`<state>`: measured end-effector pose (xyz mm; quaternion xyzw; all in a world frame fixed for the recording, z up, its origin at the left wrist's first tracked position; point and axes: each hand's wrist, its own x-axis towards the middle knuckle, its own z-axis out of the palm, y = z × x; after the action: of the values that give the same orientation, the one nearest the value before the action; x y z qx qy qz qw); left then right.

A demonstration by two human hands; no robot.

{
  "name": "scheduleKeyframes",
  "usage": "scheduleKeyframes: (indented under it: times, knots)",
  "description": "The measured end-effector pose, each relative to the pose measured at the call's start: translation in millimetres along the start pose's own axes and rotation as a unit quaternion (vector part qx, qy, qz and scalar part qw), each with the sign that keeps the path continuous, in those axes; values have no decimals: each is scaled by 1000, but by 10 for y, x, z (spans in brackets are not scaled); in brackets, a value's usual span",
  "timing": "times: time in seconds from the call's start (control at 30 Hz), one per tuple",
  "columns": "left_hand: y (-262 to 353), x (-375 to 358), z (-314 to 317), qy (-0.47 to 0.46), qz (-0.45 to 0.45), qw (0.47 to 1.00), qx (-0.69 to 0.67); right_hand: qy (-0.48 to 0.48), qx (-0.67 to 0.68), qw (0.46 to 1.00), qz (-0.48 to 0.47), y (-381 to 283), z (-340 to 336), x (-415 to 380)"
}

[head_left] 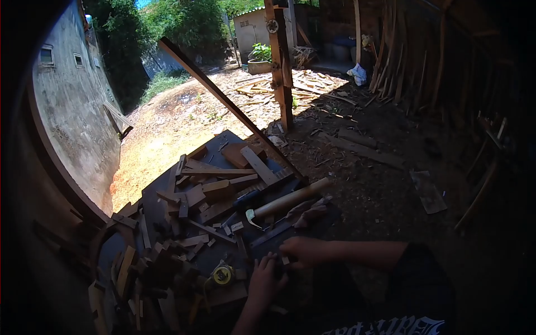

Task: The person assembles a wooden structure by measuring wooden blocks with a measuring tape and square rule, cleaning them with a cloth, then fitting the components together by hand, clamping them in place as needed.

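At the near edge of the cluttered dark worktable (324, 224), my two hands are close together. My right hand (302, 252) is closed in a fist, with a small pale piece of wood (285, 260) showing at its fingers. Bent fingers of my left hand (264, 280) press at a dark spot beside that piece; what they grip is too dark to make out. Left of my left hand lies a yellow tape measure (222, 274). Beyond my right hand are a crumpled cloth (310, 213), a flat metal strip (270, 234) and a wooden-handled tool (293, 198) with a curved metal head.
Wood offcuts (219, 190) of many sizes cover the table. A long board (223, 100) slants up from its far side, near a wooden post (281, 67). Scrap wood (301, 84) litters the ground behind, and a grey wall (75, 106) stands at left.
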<state>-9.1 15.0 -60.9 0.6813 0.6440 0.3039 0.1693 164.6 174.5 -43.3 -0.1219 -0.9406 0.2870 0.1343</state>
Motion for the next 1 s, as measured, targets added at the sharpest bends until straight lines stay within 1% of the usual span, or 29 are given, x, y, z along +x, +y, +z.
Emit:
scheduleKeyframes:
  times: [0.07,0.1,0.2,0.23,0.33,0.37,0.4,0.47,0.5,0.6,0.63,0.67,0.73,0.83,0.93,0.97,1.0]
  knots:
    - [-3,3,1,-5,-3,1000,1,34,-67,996,38,176,-168,82]
    - [0,5,5,-6,-4,1000,2,44,-74,992,88,197,-273,130]
    - [12,7,-5,-9,-13,1000,0,-9,-52,999,9,27,-129,62]
    - [7,-5,-6,-8,-12,1000,4,-56,-18,998,9,-133,-102,38]
    - [-24,-6,3,-8,-2,1000,11,-41,-31,996,67,5,-168,121]
    - [-25,-2,8,-6,0,1000,8,-8,-62,995,76,89,-285,172]
    - [-21,-1,17,-3,1,1000,5,-10,-62,995,76,89,-269,149]
    - [-14,0,12,-7,-3,1000,2,-13,-62,996,68,73,-186,151]
    - [-15,-1,1,-8,-7,1000,2,-21,-49,999,-1,-26,-66,103]
    - [-36,2,10,-4,3,1000,3,-67,-15,998,9,-18,-119,132]
    - [-57,-5,34,-4,3,1000,3,20,-35,999,25,77,-170,154]
    - [-88,2,55,-3,4,1000,2,19,-40,996,82,228,-233,226]
    - [-94,10,58,2,4,1000,0,64,-72,993,68,174,-183,173]
    - [-69,-2,28,9,1,1000,0,-17,5,999,38,-141,-3,23]
    - [-89,0,65,3,6,1000,1,62,-52,996,36,177,-82,92]
    - [-108,6,64,1,8,1000,1,88,-64,991,79,290,-125,130]
    - [-116,4,63,0,10,1000,2,82,-53,993,72,262,-94,88]
